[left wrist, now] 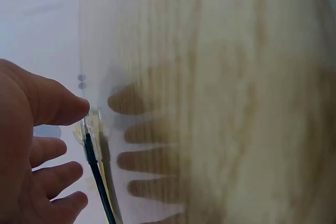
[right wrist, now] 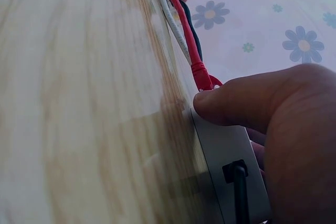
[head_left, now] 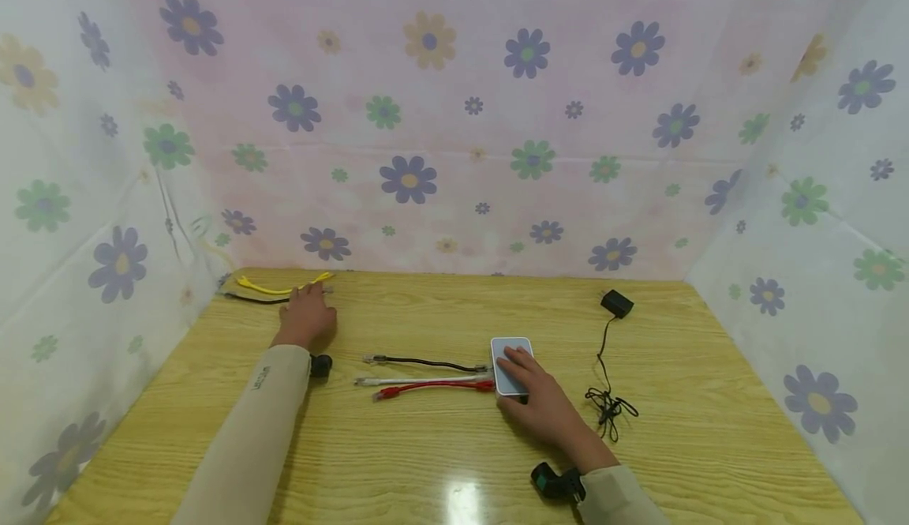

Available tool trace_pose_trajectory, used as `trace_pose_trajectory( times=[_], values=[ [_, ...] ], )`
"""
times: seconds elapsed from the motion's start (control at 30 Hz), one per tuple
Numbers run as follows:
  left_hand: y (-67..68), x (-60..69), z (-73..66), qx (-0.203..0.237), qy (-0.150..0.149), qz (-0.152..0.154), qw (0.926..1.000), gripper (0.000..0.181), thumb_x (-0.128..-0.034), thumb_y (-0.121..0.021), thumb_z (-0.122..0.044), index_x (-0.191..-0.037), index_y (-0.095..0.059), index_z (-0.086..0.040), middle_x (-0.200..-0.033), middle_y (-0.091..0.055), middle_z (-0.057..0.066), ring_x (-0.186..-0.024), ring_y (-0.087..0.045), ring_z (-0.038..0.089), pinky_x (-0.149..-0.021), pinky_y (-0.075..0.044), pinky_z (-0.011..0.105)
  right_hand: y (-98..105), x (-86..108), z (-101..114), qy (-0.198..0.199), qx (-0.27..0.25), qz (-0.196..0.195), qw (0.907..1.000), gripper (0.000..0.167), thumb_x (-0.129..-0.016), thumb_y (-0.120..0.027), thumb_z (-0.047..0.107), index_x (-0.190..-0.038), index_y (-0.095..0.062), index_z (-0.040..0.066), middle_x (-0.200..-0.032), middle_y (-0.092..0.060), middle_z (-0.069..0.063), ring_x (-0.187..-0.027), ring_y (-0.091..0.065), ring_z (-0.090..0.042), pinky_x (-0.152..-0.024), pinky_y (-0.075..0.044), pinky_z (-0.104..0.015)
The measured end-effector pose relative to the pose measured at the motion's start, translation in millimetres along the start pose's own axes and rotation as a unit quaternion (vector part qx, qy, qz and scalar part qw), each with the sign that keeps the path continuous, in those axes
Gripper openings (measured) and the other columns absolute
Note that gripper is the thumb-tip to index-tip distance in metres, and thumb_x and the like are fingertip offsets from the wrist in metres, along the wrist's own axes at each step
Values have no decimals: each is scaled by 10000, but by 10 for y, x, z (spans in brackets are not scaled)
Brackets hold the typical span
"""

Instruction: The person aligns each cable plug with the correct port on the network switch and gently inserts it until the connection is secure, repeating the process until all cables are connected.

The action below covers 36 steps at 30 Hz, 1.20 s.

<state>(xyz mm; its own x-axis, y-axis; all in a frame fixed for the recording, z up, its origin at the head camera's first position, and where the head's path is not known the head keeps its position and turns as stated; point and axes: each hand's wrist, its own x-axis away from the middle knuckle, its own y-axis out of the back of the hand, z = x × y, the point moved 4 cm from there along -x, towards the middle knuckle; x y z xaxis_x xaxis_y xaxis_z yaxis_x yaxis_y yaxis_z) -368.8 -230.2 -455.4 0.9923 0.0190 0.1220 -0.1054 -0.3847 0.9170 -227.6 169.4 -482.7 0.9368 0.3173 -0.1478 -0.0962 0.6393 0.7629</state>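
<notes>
At the far left of the table my left hand [head_left: 307, 317] reaches over a short yellow network cable [head_left: 264, 290] and a short black network cable [head_left: 254, 300]. Its fingers are spread, the thumb close by the clear plug [left wrist: 94, 132] of the black cable; whether they touch cannot be told. My right hand [head_left: 541, 406] grips a small white network switch [head_left: 506, 385], fingers over the top and thumb along the near side. Black [head_left: 429, 363], white [head_left: 426, 381] and red [head_left: 436, 385] network cables run left from the switch. A black power plug [right wrist: 240, 174] sits in its near side.
A black power adapter [head_left: 616, 304] lies at the back right, its cord [head_left: 608, 410] bunched right of my right hand. Flower-printed cloth [head_left: 454, 130] closes in the back and both sides of the wooden table [head_left: 398, 462].
</notes>
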Motion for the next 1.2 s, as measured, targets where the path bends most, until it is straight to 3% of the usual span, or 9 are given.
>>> trace_pose_trajectory(
  times=[0.33, 0.87, 1.2],
  values=[
    [8, 14, -5, -198, -147, -75, 9997, 541, -979, -338, -149, -1476, -301, 63, -1435, -405, 317, -1289, -394, 520, -1017, -278, 706, 0, 2, -27, -35, 85, 4, 10000, 597, -899, -689, 269, -1447, -477, 163, -1568, -338, -34, -1482, -223, -305, -1070, -392, -538],
    [45, 80, -30, -531, -253, -299, 9978, 407, -950, -405, -32, -1329, -544, 22, -1288, -559, 304, -1163, -484, 548, -949, -323, 736, -28, -9, -47, -26, 110, 18, 9999, 599, -897, -691, 270, -1448, -476, 170, -1568, -338, -28, -1484, -223, -298, -1078, -385, -533],
    [30, 113, -45, -471, -208, -240, 9984, 338, -941, -465, -31, -1231, -633, 8, -1229, -610, 268, -1147, -496, 530, -950, -319, 724, -23, -7, -41, -4, 102, 45, 9999, 602, -902, -685, 278, -1452, -469, 169, -1571, -333, -30, -1485, -218, -295, -1085, -378, -533]
  ],
)
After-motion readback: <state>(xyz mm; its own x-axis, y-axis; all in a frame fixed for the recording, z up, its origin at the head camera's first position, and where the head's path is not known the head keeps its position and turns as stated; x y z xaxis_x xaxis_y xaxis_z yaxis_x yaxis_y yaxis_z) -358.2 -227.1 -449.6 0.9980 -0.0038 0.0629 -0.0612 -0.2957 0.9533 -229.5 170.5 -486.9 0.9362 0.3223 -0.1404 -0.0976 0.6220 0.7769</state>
